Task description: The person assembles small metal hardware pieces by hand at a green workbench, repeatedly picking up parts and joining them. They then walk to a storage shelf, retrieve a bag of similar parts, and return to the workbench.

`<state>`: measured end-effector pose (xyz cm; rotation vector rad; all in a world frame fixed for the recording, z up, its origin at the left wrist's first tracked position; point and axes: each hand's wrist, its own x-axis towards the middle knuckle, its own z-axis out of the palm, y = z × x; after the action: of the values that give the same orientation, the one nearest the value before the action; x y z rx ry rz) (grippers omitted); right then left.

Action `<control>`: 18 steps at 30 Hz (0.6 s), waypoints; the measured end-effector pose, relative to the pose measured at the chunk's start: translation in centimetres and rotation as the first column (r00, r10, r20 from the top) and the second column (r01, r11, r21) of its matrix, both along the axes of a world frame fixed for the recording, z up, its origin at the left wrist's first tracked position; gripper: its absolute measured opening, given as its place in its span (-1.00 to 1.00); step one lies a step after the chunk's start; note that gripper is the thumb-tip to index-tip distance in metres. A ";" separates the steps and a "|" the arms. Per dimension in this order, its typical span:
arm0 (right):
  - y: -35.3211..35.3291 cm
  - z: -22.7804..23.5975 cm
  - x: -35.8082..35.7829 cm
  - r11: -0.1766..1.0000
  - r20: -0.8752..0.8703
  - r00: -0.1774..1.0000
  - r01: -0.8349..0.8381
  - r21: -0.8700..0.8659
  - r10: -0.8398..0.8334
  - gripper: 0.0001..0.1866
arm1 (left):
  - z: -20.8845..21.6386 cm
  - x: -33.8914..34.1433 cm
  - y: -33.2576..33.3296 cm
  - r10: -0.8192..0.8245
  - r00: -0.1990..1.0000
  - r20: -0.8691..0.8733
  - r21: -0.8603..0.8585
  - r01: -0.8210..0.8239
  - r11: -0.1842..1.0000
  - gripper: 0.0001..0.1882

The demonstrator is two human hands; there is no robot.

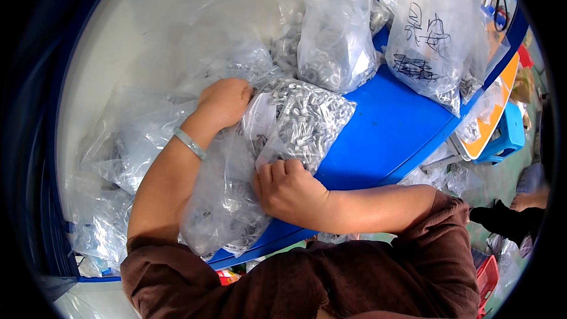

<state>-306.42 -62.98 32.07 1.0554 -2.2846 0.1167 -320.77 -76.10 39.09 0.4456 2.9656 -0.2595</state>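
Note:
In front of me a clear plastic bag (307, 119) packed with small silvery metal parts lies on the blue table. A white paper slip (260, 119) with handwriting shows at its left side. My left hand (224, 101), with a pale bangle (190, 143) on the wrist, is closed on the bag's far left edge. Curled over the near edge of the same bag are the fingers of my right hand (290, 189). Both sets of fingertips are partly hidden, so how much plastic they pinch is unclear. Under my arms rests another clear bag (221, 212) of metal parts.
The blue tabletop (378, 124) carries more filled bags: a tall clear bag (331, 35) behind and a marked bag (431, 41) at the far right. Crumpled bags (130, 147) lie to the left. Beyond the right edge are a blue stool (505, 133) and a person's foot (528, 201).

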 end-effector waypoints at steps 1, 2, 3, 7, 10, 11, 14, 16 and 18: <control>0.1 0.1 0.0 1.000 -0.001 1.000 -0.008 -0.002 0.008 -0.86 | 0.0 0.1 0.0 0.011 1.000 -0.001 -0.002 -0.011 1.000 -0.66; 0.2 0.1 -0.1 1.000 -0.002 1.000 -0.012 -0.005 0.012 -0.86 | 0.0 0.1 0.2 0.017 1.000 -0.002 -0.005 -0.017 1.000 -0.66; 0.2 0.1 -0.1 1.000 0.007 1.000 -0.018 -0.011 0.018 -0.86 | 0.0 0.1 0.3 0.023 1.000 -0.002 -0.008 -0.023 1.000 -0.67; 0.2 -0.1 -0.1 0.999 0.015 0.999 -0.028 -0.034 0.028 -0.85 | -0.8 -0.4 0.3 -0.006 0.999 -0.044 -0.037 0.004 0.999 -0.67; 0.0 -0.1 0.2 0.999 -0.009 1.000 -0.030 -0.028 0.030 -0.84 | -0.9 0.3 0.1 0.029 0.996 -0.079 -0.028 -0.031 0.999 -0.68; 0.0 -0.2 0.2 0.999 -0.038 0.999 -0.031 -0.018 0.030 -0.84 | -0.9 0.6 0.0 0.039 0.995 -0.096 0.024 -0.037 0.999 -0.68; -0.4 -0.3 0.2 0.999 -0.048 0.998 -0.043 -0.025 0.042 -0.83 | -1.5 -0.7 -3.7 0.008 0.978 -0.209 0.355 0.068 0.932 -0.70; -0.7 -0.7 -0.1 0.997 -0.025 0.998 -0.058 -0.047 0.057 -0.83 | -0.8 -0.1 -3.2 0.088 0.989 -0.122 0.632 0.008 0.775 -0.68; -0.5 -0.8 -0.6 0.994 0.032 0.996 -0.083 -0.078 0.085 -0.82 | 2.5 2.2 -1.4 0.074 0.986 0.149 0.828 -0.165 0.535 -0.66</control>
<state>-307.05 -63.48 31.28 1.1177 -2.2483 0.2568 -318.59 -77.45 41.63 0.2988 2.7819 1.2422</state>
